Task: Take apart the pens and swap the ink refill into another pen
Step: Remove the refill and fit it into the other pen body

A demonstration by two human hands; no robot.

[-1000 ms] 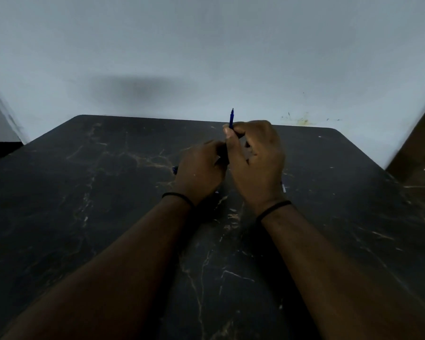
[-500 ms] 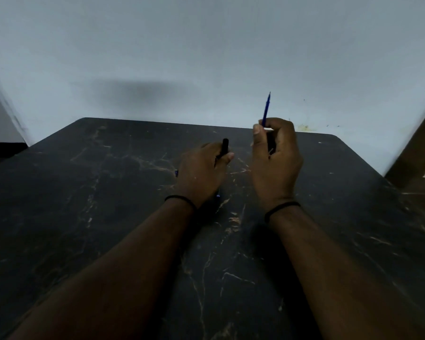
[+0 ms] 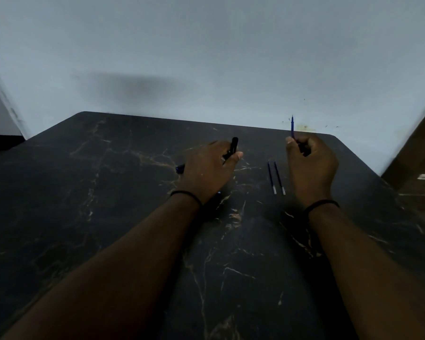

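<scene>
My left hand [image 3: 207, 171] grips a black pen barrel [image 3: 233, 148] that sticks up past the thumb. A blue pen end [image 3: 180, 168] shows just left of that hand, and I cannot tell whether the hand holds it. My right hand [image 3: 310, 168] holds a thin blue ink refill [image 3: 292, 126] upright, its tip pointing up, along with a dark pen part [image 3: 302, 149] in the fingers. Two more thin refills [image 3: 275, 177] lie side by side on the table between my hands.
The dark marble-patterned table [image 3: 108, 204] runs up to a pale wall [image 3: 206, 57]. A brown piece of furniture [image 3: 420, 168] stands off the table's right edge.
My hands have pulled apart, the right one moving right with the blue refill and the left one keeping the black barrel. The two refills on the table are now uncovered.
</scene>
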